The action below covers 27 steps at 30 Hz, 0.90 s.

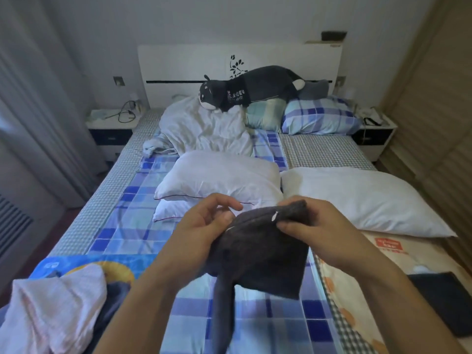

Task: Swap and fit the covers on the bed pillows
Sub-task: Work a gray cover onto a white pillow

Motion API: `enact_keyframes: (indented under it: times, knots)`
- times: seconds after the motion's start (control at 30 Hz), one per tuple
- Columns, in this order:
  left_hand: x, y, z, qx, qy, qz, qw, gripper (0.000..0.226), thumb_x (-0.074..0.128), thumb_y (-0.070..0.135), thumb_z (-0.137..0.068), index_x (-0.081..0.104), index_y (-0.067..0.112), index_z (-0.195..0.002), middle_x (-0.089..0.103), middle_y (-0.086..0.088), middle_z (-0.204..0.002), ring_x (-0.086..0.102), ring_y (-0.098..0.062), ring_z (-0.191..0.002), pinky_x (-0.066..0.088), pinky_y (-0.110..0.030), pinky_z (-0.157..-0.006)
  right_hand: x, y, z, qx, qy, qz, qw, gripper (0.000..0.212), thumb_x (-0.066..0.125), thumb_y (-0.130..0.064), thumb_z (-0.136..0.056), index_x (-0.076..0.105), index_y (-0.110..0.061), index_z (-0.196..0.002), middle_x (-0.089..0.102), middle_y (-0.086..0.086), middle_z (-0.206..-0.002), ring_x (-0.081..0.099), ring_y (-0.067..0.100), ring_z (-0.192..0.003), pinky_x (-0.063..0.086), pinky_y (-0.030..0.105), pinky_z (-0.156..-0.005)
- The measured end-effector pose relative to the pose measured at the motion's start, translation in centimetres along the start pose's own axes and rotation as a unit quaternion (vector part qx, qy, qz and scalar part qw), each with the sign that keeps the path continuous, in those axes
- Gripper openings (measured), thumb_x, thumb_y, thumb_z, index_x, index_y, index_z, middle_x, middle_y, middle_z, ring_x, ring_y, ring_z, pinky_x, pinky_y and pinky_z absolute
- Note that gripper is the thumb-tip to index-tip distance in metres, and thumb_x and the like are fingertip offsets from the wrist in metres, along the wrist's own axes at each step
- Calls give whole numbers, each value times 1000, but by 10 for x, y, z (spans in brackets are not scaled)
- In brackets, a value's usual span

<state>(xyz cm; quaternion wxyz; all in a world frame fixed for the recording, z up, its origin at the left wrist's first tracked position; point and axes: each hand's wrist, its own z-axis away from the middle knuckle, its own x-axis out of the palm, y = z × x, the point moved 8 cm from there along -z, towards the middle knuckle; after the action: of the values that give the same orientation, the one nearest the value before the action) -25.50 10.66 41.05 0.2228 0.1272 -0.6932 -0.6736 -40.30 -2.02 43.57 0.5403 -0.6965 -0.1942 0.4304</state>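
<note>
I hold a dark grey pillow cover [260, 256] up over the bed, a zip running along its top edge. My right hand [314, 226] pinches its upper right corner. My left hand [207, 223] grips its upper left edge, fingers curled near the zip. A strip of the cover hangs down below. Two bare white pillows lie beyond it: one in the middle [219, 175] stacked on another white pillow [171, 212], and one on the right [365, 198]. Two checked-cover pillows [319, 116] sit by the headboard.
A dark plush animal [250, 88] lies across the pillows at the headboard, beside a crumpled pale duvet [201, 126]. Pinkish-white cloth [53, 307] is heaped at the bed's near left. A dark flat object [444, 300] lies near right. Nightstands [112, 126] flank the bed.
</note>
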Motion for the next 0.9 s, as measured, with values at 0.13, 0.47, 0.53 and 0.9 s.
enact_keyframes:
  times: [0.13, 0.47, 0.53, 0.9]
  knots:
    - [-16, -3, -9, 16, 55, -180, 982, 10, 62, 25, -93, 69, 31, -97, 57, -1, -77, 49, -14, -67, 41, -30, -68, 23, 9, 5, 27, 14, -225, 974, 19, 68, -4, -85, 80, -18, -89, 78, 1, -95, 72, 11, -93, 53, 18, -79]
    - [-1, -42, 29, -13, 192, -191, 963, 15, 72, 13, -89, 70, 27, -89, 73, 13, -85, 68, -7, -84, 52, -18, -78, 70, 48, 2, 55, 56, -110, 991, 23, 67, -4, -92, 79, -22, -100, 77, -11, -100, 70, 3, -99, 51, 20, -88]
    - [-4, -42, 26, -21, 196, -205, 959, 11, 73, 15, -89, 70, 25, -86, 73, 14, -82, 68, -5, -81, 51, -17, -76, 72, 49, 1, 54, 58, -87, 993, 24, 67, -6, -93, 79, -26, -100, 76, -13, -100, 69, 1, -99, 52, 19, -88]
    - [13, -45, 20, -80, 130, -129, 980, 15, 59, 16, -99, 71, 13, -89, 74, -4, -86, 70, -22, -90, 55, -40, -91, 58, 32, 5, -10, 114, -63, 991, 34, 65, 1, -92, 78, -29, -101, 69, -13, -96, 66, 0, -98, 46, 8, -82]
